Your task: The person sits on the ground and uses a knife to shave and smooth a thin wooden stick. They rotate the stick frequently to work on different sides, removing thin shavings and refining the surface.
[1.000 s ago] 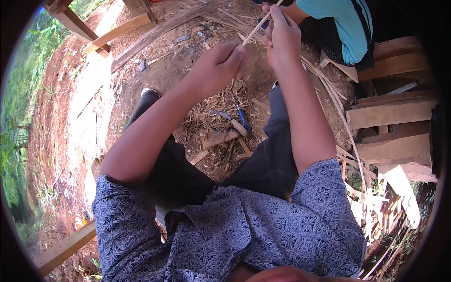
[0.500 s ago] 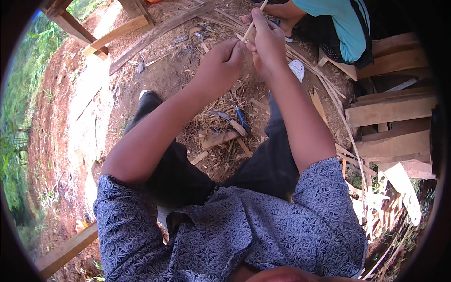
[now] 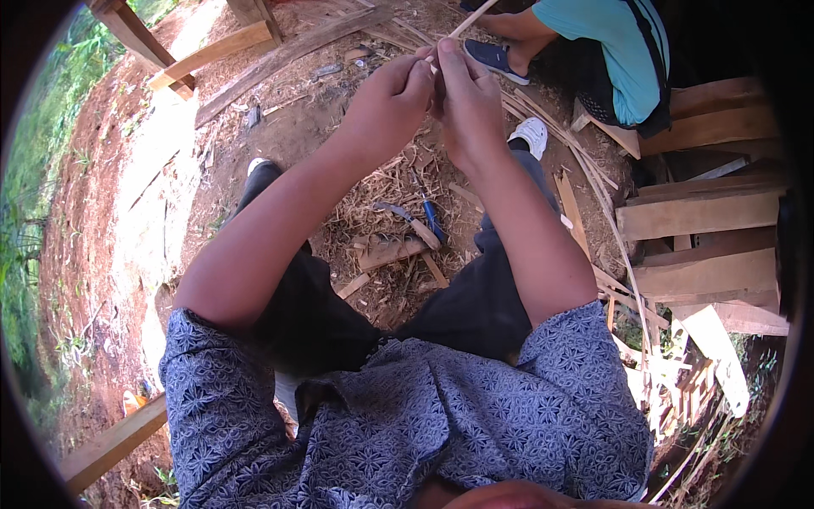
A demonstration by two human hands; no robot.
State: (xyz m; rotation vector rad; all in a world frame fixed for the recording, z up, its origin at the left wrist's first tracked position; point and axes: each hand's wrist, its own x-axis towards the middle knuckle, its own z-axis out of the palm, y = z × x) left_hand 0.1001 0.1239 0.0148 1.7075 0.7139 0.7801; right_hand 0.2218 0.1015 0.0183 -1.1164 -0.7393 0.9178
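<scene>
My left hand (image 3: 392,95) and my right hand (image 3: 468,100) are raised together at the top middle of the head view, both pinching a thin pale bamboo strip (image 3: 473,17) that runs up and away from my fingertips. The two hands touch at the fingers. Below them, on the dirt between my knees, lie a blue-handled knife (image 3: 428,216) and a short flat piece of wood (image 3: 388,250) among dry shavings. I sit with dark trousers and a blue patterned shirt.
Another person in a teal shirt (image 3: 619,51) sits at the top right, one dark shoe (image 3: 498,58) out. Long bamboo strips (image 3: 593,182) curve along the right. Stacked wooden planks (image 3: 704,216) fill the right side. Timber beams (image 3: 212,55) lie at top left, red soil beyond.
Both hands have drawn closer together and slid left and a little down in view, still gripping the strip. My head has tilted, so the ground and my legs sit lower.
</scene>
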